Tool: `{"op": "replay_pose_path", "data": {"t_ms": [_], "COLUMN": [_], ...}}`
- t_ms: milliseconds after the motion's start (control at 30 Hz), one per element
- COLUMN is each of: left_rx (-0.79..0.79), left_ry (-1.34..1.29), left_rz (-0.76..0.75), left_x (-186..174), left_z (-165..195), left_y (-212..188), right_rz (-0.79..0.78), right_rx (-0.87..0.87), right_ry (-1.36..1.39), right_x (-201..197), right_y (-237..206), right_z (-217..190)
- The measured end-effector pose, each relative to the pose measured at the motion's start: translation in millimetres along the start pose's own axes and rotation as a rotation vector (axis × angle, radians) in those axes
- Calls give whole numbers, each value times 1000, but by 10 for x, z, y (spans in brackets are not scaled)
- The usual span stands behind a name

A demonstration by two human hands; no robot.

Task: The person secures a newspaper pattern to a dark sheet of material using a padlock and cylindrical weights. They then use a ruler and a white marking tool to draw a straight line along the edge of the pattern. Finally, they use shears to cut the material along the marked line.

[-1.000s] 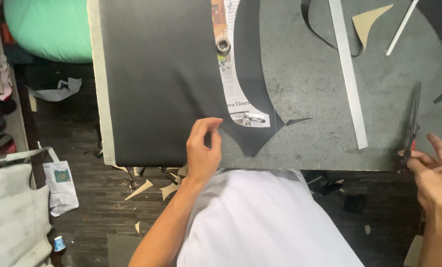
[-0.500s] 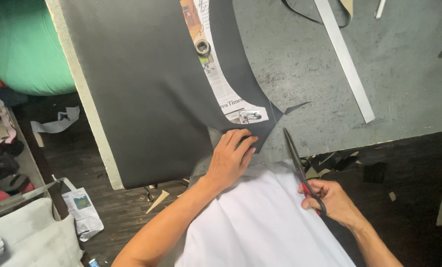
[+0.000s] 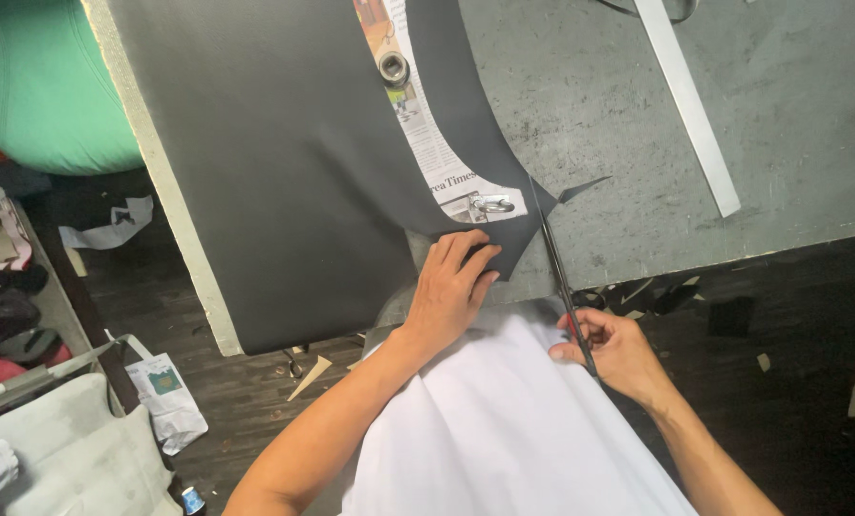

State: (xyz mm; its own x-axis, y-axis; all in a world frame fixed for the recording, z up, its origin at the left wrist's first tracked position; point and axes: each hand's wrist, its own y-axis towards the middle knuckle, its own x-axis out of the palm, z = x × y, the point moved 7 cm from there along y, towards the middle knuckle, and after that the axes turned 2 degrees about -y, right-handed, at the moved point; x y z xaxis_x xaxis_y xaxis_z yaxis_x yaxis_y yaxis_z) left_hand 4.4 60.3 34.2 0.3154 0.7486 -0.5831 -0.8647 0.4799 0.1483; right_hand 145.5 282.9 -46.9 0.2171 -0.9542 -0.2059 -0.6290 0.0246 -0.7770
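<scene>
I read the head view. My left hand (image 3: 451,287) lies flat, fingers spread and pressed down on the near corner of the black sheet (image 3: 284,162), where the sheet overhangs the near edge of the grey table (image 3: 638,143). My right hand (image 3: 609,349) is closed around the handles of the long black scissors (image 3: 556,263); the handles sit inside the fist and the blades run up and away from it, slightly leftward, the long axis close to parallel with the right cut edge of the sheet. The tip lies just beside the sheet's pointed corner, to the right of the left fingertips and near them, blades almost together; whether the tip touches the sheet I cannot tell. A newspaper pattern (image 3: 432,153) lies on the sheet beyond the left hand, curved, held by a round metal weight (image 3: 393,69) farther up and a small metal clip (image 3: 492,204) just beyond the left fingers. The sheet edge to be met is up-left of the right hand; the left hand is nearer it. A white strip (image 3: 687,100) lies well apart, up-right of the right hand.
</scene>
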Motion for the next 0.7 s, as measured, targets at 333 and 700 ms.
{"op": "replay_pose_path", "data": {"t_ms": [333,700], "left_rx": [4,9], "left_ry": [-7,-10], "left_rz": [3,-14], "left_x": [5,18], "left_z": [-37,-26], "left_y": [-23,0], "right_rz": [-5,15], "right_rx": [-58,-34], "right_ry": [34,30], "right_x": [25,35], "right_y": [4,-33], "right_z": [23,22]}}
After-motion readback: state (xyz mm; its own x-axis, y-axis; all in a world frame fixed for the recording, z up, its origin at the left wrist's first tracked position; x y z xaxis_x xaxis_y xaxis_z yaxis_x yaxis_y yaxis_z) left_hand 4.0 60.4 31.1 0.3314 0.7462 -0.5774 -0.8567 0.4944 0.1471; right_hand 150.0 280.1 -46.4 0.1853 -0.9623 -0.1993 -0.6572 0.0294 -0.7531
